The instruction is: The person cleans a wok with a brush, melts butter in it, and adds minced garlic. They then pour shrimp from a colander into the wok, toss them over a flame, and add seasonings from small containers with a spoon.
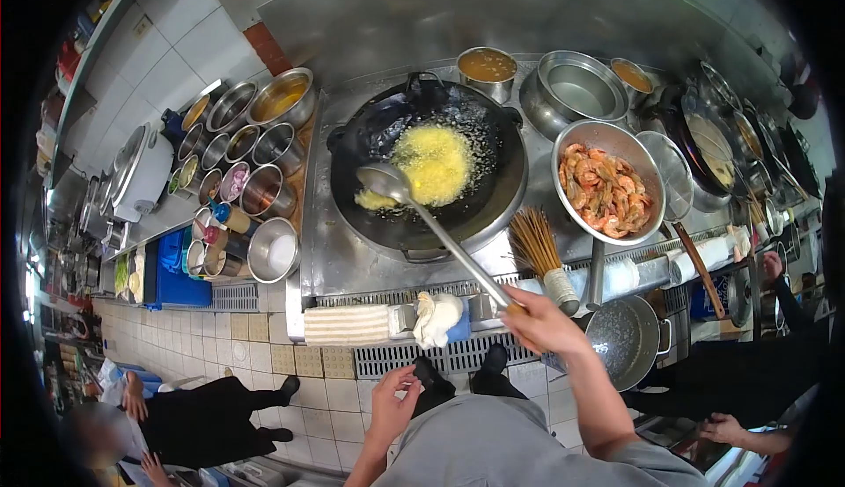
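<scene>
My right hand [544, 322] is closed around the wooden-ended handle of a long metal ladle [449, 242]. The ladle's bowl rests over the left part of a black wok [352, 214], touching yellow, foamy food that looks like beaten egg [433, 163]. Bubbles and pale bits surround the egg. My left hand [393, 403] hangs low in front of my body, fingers loosely curled and apart, nothing visible in it. Right of the wok, a metal pan [563, 216] is full of cooked shrimp [607, 190]. Beside it stands a bamboo wok brush [539, 245].
Seasoning containers [268, 195] crowd the left counter. Behind the wok are a pot of brown liquid [487, 69] and a large metal pot [546, 104]. Folded cloths [350, 323] lie along the front rail. Co-workers stand at lower left [198, 421] and right [748, 373].
</scene>
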`<state>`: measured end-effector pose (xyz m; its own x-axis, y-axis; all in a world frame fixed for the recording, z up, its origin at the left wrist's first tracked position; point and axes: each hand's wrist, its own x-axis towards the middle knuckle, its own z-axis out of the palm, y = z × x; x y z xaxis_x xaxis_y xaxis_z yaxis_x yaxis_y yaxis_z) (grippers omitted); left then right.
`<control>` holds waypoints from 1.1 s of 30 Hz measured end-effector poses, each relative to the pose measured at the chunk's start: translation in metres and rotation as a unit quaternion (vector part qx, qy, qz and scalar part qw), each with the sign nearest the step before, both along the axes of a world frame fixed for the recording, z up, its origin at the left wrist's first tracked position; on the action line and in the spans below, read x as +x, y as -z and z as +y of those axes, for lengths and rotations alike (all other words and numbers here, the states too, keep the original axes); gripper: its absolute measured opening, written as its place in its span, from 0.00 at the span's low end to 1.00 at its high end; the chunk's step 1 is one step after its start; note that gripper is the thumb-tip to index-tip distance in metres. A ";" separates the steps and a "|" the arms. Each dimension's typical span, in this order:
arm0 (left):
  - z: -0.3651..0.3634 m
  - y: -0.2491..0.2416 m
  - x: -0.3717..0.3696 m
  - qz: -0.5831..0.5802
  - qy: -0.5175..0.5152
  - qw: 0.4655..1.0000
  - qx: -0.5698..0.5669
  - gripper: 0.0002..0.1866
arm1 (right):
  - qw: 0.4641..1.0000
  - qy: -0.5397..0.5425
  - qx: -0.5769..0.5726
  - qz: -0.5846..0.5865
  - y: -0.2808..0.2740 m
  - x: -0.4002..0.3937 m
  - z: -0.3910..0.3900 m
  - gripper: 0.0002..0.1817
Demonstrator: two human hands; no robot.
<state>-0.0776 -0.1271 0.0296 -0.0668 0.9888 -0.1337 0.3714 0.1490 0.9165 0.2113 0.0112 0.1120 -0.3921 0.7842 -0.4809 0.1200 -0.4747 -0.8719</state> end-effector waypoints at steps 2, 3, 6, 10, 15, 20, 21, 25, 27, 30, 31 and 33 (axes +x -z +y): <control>-0.007 0.002 -0.009 0.000 -0.028 1.000 0.010 0.14 | 0.999 0.023 -0.008 -0.034 -0.010 0.024 -0.014 0.34; -0.010 0.001 -0.013 0.002 -0.034 0.999 0.002 0.14 | 0.996 0.042 -0.007 -0.073 -0.013 0.032 -0.012 0.34; -0.012 0.000 -0.013 0.004 -0.027 1.000 -0.006 0.14 | 0.985 0.069 0.073 -0.141 -0.003 0.027 0.014 0.34; 0.000 0.000 -0.002 0.007 0.039 0.999 0.021 0.15 | 0.945 0.115 0.258 -0.163 0.067 -0.019 0.060 0.32; 0.009 -0.001 -0.006 0.003 0.044 0.998 0.045 0.16 | 0.998 0.058 0.007 -0.004 0.014 -0.034 0.019 0.36; -0.006 -0.002 -0.020 0.007 -0.002 1.000 0.011 0.13 | 0.993 0.118 -0.023 -0.008 -0.004 -0.007 0.023 0.38; -0.010 0.002 -0.023 0.005 -0.004 1.000 0.011 0.13 | 0.991 0.132 0.026 -0.023 -0.003 -0.009 0.031 0.38; -0.014 0.005 -0.021 0.002 0.016 1.000 0.002 0.16 | 0.983 0.162 0.075 -0.051 0.030 -0.030 0.070 0.41; -0.010 0.006 -0.017 0.001 0.033 0.999 0.014 0.16 | 0.984 0.175 0.028 -0.015 0.037 -0.045 0.072 0.40; -0.003 0.000 -0.014 0.000 0.051 0.998 0.025 0.16 | 0.986 0.131 -0.059 0.082 0.037 -0.053 0.048 0.36; -0.001 -0.002 -0.014 0.003 0.053 0.998 0.025 0.16 | 0.985 0.118 -0.078 0.100 0.034 -0.048 0.036 0.34; -0.002 -0.003 -0.016 -0.004 0.029 0.999 0.020 0.15 | 0.982 0.108 -0.102 0.112 0.021 -0.030 0.010 0.33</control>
